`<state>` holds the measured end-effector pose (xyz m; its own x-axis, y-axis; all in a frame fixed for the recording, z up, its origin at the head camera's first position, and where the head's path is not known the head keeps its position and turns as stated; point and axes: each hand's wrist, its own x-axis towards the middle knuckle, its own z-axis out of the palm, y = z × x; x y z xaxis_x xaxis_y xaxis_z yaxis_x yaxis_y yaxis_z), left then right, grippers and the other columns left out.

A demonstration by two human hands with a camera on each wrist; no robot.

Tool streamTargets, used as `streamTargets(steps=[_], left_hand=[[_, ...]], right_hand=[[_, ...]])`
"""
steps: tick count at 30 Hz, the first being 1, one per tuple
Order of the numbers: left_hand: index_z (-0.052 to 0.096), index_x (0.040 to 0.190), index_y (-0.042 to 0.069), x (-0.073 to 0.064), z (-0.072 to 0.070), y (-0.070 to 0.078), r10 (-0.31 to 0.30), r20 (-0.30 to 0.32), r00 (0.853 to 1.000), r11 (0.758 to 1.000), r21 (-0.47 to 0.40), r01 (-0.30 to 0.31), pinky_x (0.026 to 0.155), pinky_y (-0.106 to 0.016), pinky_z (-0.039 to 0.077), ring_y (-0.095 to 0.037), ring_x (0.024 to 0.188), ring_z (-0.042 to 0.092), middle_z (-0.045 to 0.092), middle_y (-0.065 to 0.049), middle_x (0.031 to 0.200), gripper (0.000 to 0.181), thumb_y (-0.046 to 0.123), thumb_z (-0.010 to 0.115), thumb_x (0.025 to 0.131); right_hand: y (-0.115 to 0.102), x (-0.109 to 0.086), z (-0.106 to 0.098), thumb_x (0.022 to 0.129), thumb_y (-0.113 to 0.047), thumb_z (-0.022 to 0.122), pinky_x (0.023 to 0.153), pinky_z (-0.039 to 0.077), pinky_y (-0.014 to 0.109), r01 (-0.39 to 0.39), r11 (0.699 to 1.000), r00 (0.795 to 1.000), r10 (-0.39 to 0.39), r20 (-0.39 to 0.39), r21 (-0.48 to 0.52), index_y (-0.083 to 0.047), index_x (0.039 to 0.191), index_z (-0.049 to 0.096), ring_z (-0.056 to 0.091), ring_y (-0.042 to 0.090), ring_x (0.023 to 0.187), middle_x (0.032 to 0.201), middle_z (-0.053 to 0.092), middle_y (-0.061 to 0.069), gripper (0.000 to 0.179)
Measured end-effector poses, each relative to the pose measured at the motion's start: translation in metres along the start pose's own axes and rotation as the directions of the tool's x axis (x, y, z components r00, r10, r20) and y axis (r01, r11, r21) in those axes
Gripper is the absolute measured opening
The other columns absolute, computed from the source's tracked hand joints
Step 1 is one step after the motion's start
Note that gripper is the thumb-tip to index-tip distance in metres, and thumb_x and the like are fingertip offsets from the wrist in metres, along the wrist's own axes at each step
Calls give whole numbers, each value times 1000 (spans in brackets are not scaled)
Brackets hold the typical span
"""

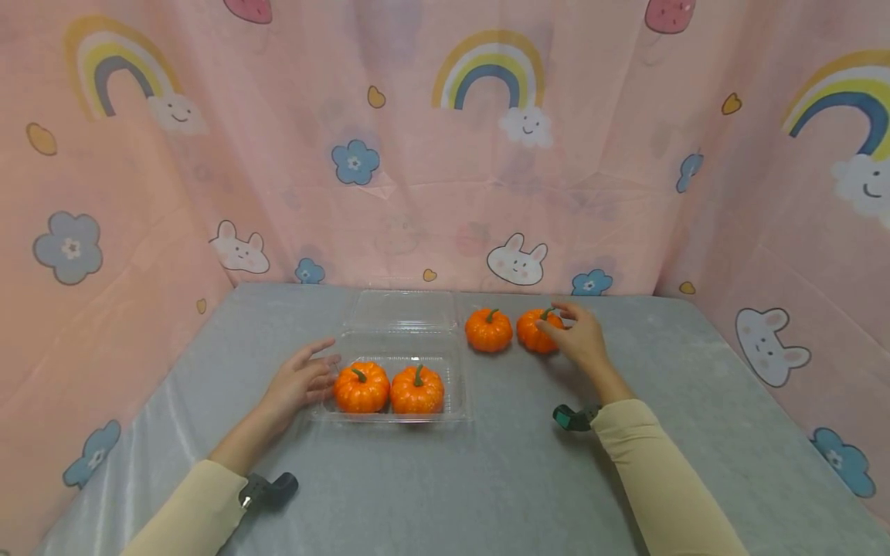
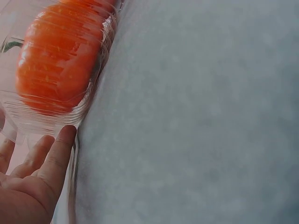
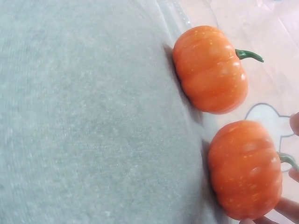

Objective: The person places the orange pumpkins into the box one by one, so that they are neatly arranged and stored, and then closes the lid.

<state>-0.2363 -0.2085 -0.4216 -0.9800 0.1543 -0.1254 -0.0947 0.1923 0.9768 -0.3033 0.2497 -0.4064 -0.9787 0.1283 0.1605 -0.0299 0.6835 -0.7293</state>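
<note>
Two orange toy pumpkins (image 1: 361, 388) with green stems sit side by side in a clear plastic clamshell box (image 1: 455, 386), its lid tipped back. My left hand (image 1: 300, 378) is at the box's left side, fingers spread and fairly straight; in the left wrist view a fingertip (image 2: 67, 133) is right at the box's lower edge. To the right of the box, two more pumpkins rest on the table. My right hand (image 1: 579, 332) is over the farther right pumpkin (image 3: 245, 170), fingers at its side and thumb (image 3: 295, 123) raised apart from it near the stem.
The other loose pumpkin (image 1: 489, 330) stands between the box and my right hand. The lid (image 1: 403, 309) lies toward the back of the grey-covered table (image 1: 417, 494). A pink curtain (image 1: 431, 193) with printed rainbows and rabbits rises behind and at both sides.
</note>
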Motion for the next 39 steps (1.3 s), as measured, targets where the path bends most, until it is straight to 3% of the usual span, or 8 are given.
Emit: streamTargets(steps=[15,39], left_hand=[[31,150,12,0,0,-1,5,4,1000,1000,-14,-5,83,-24,56,-8,93,64,42,-24,147,50,22,43,102],[32,149,9,0,0,-3,46,4,999,999,-16,-46,80,-24,57,-9,92,64,44,-26,145,51,22,44,101]], right_hand=[[5,0,4,89,-29,63,102,44,53,-53,999,998,53,25,-2,0,137,48,46,43,124,138,49,28,59],[8,1,4,88,-26,63,103,43,53,-78,996,997,78,0,50,-5,132,55,43,43,129,138,51,27,50]])
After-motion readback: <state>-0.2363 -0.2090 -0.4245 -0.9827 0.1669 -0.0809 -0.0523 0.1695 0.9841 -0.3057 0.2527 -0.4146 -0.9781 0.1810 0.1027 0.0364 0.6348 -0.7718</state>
